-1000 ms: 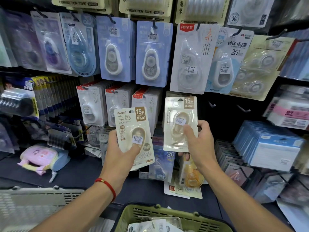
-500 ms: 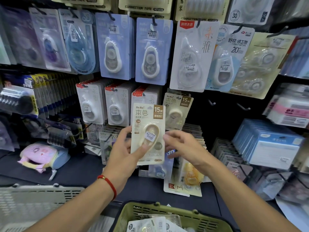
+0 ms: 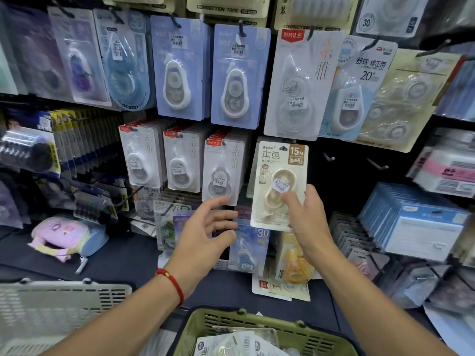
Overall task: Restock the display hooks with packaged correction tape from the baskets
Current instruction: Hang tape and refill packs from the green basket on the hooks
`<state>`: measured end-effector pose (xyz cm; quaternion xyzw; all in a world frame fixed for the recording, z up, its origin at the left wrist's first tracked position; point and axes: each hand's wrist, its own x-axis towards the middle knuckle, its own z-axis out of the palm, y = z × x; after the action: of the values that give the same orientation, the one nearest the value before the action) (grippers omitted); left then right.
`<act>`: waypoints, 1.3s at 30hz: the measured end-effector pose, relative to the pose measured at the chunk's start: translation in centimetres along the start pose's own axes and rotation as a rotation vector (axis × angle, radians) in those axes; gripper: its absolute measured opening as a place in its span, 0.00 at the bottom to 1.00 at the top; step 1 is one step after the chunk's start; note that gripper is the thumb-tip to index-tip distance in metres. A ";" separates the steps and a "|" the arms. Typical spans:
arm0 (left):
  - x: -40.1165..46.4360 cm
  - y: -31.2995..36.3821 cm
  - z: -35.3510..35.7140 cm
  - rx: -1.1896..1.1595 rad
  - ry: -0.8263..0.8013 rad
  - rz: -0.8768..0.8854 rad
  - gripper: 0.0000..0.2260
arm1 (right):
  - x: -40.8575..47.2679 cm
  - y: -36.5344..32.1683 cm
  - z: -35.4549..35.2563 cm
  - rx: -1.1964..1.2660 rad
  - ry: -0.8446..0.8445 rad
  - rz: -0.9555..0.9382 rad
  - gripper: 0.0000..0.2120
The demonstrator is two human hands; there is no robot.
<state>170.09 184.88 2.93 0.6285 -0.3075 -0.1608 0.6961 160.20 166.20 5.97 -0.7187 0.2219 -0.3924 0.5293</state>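
Note:
My right hand [image 3: 305, 217] pinches the lower right of a beige packaged correction tape [image 3: 277, 181], held upright against the display in the middle row. Its top sits at a hook; another beige pack shows just behind it. My left hand [image 3: 205, 235], with a red string on the wrist, hovers to the left of that pack with fingers spread, holding nothing. A green basket [image 3: 303, 330] at the bottom centre holds more packaged correction tapes [image 3: 231, 343].
A grey basket [image 3: 51, 309] stands at the bottom left. Two bare hooks [image 3: 329, 158] [image 3: 377, 164] jut out right of the beige pack. White packs [image 3: 221, 170] hang to its left, blue ones [image 3: 239, 78] above. Blue boxes [image 3: 416, 222] are stacked at the right.
The beige pack passed from my left hand to my right hand and rose to the hook on the right. My left hand let go and opened.

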 end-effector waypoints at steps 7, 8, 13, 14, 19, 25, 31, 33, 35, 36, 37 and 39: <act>0.0 -0.3 -0.4 0.186 -0.002 0.095 0.24 | -0.6 -0.5 0.2 -0.082 0.072 -0.057 0.12; 0.0 -0.4 -0.4 0.222 0.005 0.107 0.24 | -0.6 -0.5 0.4 -0.100 0.085 -0.053 0.13; 1.1 -0.4 -0.7 0.502 0.069 0.230 0.25 | 0.1 0.1 0.7 -0.192 0.111 0.010 0.14; 1.7 -0.2 -0.5 0.562 0.091 0.264 0.25 | 0.2 0.4 0.6 -0.264 0.079 0.036 0.18; 3.9 -0.2 0.7 0.759 0.099 0.336 0.32 | -0.5 1.9 0.0 -0.873 0.105 -0.350 0.27; 5.3 -2.2 0.0 0.852 -0.006 0.344 0.39 | 2.4 3.7 1.6 -1.254 -0.213 -0.555 0.27; 5.5 -2.7 0.5 0.796 0.032 0.316 0.42 | 8.1 5.4 3.4 -1.404 -0.183 -0.380 0.31; 5.5 -2.9 0.8 0.815 0.041 0.317 0.42 | 10.2 5.7 3.9 -1.404 -0.208 -0.319 0.35; 5.5 -3.0 0.7 0.833 0.042 0.331 0.41 | 12.1 5.7 4.3 -1.397 -0.225 -0.283 0.38; 5.6 -3.0 0.6 0.840 0.039 0.340 0.41 | 12.8 5.6 4.4 -1.384 -0.231 -0.270 0.37; 5.6 -3.0 0.4 0.848 0.035 0.349 0.40 | 13.3 5.4 4.4 -1.369 -0.236 -0.259 0.36; 5.8 -3.0 -0.2 0.887 0.017 0.376 0.39 | 13.5 5.0 4.3 -1.352 -0.247 -0.240 0.33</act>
<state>175.12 181.07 1.32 0.7998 -0.4488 0.1197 0.3802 172.09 157.08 5.15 -0.9494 0.2748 -0.1395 -0.0598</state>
